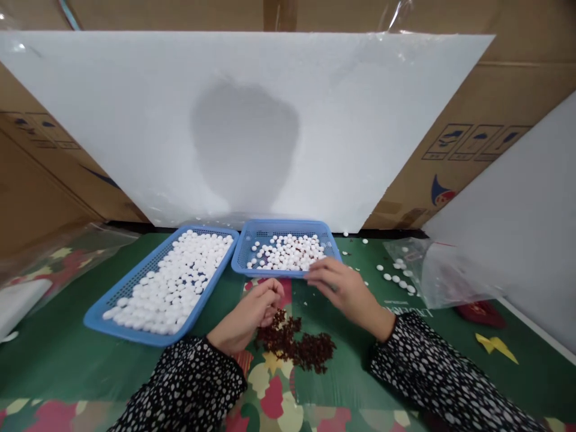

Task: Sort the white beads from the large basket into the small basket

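Note:
My left hand is closed, its fingers curled together over the left end of a pile of small dark reddish-brown pieces. Whatever it may hold is hidden. Just beyond it stands a smaller blue basket with white, rounded pellets in it. At the front right corner of that basket is my right hand, palm down, fingers stretched forward with the thumb apart; nothing shows in it. A larger blue basket, to the left, is thickly covered with the same white pellets.
More white pellets lie loose at the right, beside a clear plastic bag. Yellow scraps and a dark red object are farther right. A white board leans against cardboard behind the patterned green table cover.

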A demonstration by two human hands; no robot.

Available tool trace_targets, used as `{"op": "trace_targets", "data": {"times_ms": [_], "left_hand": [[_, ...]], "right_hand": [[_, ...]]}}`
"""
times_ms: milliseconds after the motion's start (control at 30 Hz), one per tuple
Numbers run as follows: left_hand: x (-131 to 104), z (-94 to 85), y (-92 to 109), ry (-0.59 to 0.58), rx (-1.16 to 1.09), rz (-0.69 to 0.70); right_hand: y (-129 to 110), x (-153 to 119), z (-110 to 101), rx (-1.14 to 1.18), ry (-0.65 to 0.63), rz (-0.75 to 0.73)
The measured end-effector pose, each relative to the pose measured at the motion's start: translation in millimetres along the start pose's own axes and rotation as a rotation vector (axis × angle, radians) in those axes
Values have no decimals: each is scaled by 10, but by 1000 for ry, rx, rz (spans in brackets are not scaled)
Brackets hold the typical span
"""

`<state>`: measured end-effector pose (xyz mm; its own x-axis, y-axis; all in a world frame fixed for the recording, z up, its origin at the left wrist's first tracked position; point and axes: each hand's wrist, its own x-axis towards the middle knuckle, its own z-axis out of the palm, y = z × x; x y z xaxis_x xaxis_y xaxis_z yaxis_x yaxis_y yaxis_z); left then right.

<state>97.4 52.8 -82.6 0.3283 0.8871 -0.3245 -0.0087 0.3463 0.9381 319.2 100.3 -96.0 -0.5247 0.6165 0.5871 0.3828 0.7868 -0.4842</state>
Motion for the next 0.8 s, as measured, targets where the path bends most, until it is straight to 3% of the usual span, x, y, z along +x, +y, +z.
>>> {"op": "trace_targets", "data": {"times_ms": [67, 133, 333, 567, 800], "left_hand": [[11, -23, -40, -26, -33, 28], [19, -34, -73, -22, 23, 62], [28, -12, -48, 7, 110, 82], [45, -31, -58, -42, 92, 24], [53, -18, -87, -85, 30, 5]], "right_hand": [[-97, -126, 90, 70, -224, 25], [-183, -223, 191, 80, -335, 103], [-224, -259, 320, 59, -341, 234], [-198, -227, 202, 58, -345, 260], [-181, -231, 141, 83, -433, 236]]}}
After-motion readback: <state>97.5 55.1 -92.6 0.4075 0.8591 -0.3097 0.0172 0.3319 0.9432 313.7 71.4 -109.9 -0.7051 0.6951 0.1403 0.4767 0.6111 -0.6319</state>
